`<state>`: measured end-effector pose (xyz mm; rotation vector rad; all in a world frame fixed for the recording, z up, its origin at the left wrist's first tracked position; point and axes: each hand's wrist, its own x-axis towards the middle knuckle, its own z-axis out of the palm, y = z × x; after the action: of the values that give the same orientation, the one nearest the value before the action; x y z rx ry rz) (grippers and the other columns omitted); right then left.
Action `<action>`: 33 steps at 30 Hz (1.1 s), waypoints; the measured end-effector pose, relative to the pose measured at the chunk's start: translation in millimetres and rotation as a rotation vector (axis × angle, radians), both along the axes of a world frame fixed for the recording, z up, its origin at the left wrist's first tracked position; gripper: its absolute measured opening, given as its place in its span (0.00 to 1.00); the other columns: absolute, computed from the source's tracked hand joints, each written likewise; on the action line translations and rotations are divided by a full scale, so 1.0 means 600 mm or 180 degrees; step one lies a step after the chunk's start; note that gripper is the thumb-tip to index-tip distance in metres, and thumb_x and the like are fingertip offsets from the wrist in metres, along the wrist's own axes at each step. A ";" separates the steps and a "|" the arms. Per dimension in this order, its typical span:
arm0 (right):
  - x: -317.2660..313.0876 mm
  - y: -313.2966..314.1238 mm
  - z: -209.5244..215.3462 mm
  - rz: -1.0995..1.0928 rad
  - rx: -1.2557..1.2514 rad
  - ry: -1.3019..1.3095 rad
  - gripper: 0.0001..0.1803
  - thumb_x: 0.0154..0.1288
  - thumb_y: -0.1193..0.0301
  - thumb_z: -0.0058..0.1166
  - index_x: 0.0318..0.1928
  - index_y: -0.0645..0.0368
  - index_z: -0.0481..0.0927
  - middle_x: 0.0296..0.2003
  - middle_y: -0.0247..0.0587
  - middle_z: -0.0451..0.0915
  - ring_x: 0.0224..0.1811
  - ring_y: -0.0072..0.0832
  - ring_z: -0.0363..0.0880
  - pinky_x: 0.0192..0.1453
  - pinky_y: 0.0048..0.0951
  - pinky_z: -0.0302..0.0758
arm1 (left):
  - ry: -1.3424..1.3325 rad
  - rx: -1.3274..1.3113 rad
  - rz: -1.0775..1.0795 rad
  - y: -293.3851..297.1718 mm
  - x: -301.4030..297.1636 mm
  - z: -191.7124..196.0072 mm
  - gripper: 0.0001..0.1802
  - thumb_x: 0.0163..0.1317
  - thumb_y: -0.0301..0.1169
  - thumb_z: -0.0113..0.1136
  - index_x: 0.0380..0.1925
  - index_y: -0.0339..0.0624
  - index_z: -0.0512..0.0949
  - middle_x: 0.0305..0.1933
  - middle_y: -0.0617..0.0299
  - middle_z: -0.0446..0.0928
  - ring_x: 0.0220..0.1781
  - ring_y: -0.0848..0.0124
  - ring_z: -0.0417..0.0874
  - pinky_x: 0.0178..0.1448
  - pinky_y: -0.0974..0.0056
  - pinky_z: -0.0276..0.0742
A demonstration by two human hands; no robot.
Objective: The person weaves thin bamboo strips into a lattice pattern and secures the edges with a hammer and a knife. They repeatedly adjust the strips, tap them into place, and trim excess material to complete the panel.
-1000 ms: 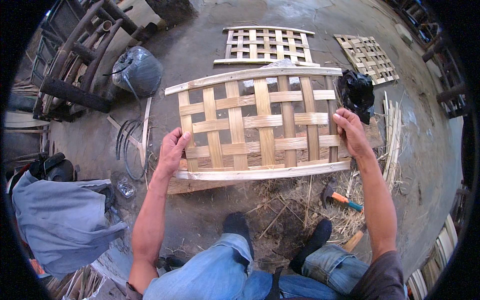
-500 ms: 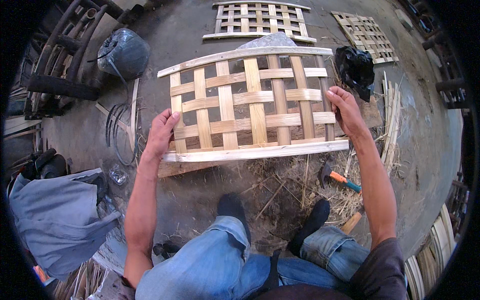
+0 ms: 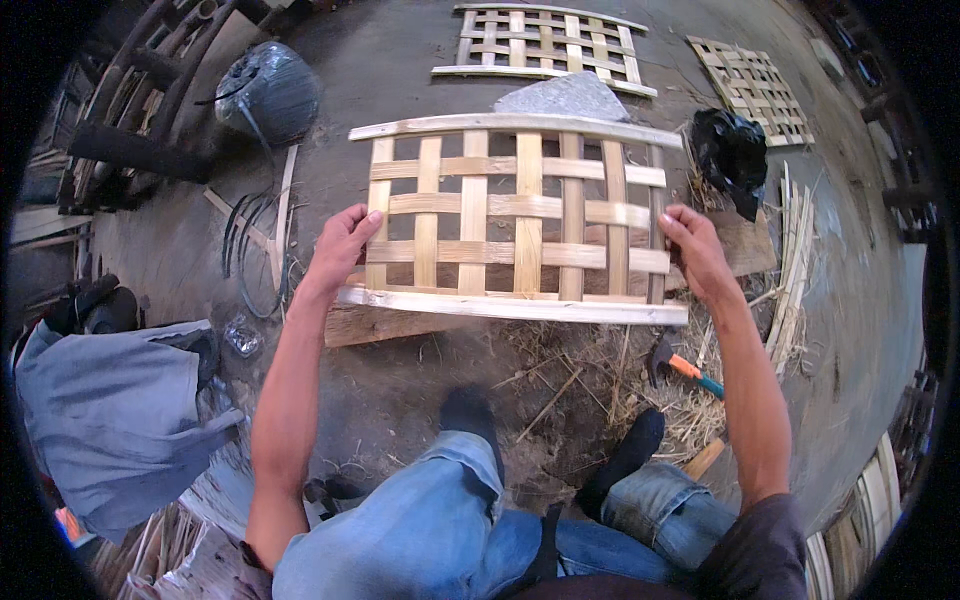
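Between my hands is a woven panel point(image 3: 529, 215) of pale wood or bamboo strips, with thicker bars along its far and near edges. My left hand point(image 3: 345, 246) grips its left side, thumb on top of the outer strip. On the right side, my right hand point(image 3: 697, 250) pinches the darker outer strip, and its fingers run behind the panel. The panel is held above a wooden board point(image 3: 385, 324), which it partly covers. Through the gaps I see the board and the floor.
Similar woven panels point(image 3: 546, 45) lie farther off, by a grey stone point(image 3: 562, 98). A black plastic bag point(image 3: 730, 150), a hammer point(image 3: 686, 368) and loose strips point(image 3: 793, 265) are at right. Coiled strapping point(image 3: 250, 250), a wrapped bundle point(image 3: 268, 95) and grey cloth point(image 3: 115, 405) are at left.
The panel has turned slightly clockwise in my hands and appears a little flatter to the floor. The whole view has shifted slightly, with the background now farther right and lower.
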<state>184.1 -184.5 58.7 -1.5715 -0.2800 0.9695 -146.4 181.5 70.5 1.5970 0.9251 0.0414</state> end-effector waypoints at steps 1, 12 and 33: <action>-0.011 0.000 0.001 0.0006 -0.0121 0.0031 0.07 0.69 0.67 0.59 0.40 0.55 0.78 0.27 0.22 0.72 0.27 0.11 0.69 0.31 0.15 0.68 | 0.0101 0.0135 -0.0128 0.007 0.006 0.007 0.15 0.73 0.42 0.53 0.45 0.41 0.78 0.32 0.72 0.76 0.31 0.84 0.74 0.35 0.74 0.72; -0.082 -0.009 -0.061 0.0002 -0.0412 0.0117 0.09 0.69 0.69 0.59 0.44 0.59 0.77 0.31 0.29 0.80 0.30 0.16 0.77 0.30 0.21 0.76 | 0.0428 0.1064 -0.0767 0.056 0.050 -0.039 0.19 0.69 0.40 0.57 0.52 0.39 0.80 0.38 0.61 0.82 0.38 0.74 0.79 0.45 0.65 0.75; -0.082 -0.008 -0.058 -0.0059 -0.0697 -0.0070 0.09 0.65 0.73 0.58 0.44 0.61 0.77 0.30 0.34 0.82 0.29 0.19 0.81 0.29 0.19 0.75 | 0.0167 0.0530 0.0016 0.089 -0.013 -0.091 0.18 0.70 0.34 0.55 0.56 0.39 0.77 0.46 0.60 0.84 0.44 0.75 0.81 0.48 0.68 0.76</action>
<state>134.6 -189.4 24.0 -1.7816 -0.1783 0.9951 -154.3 235.1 15.7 1.7568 0.9873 0.0821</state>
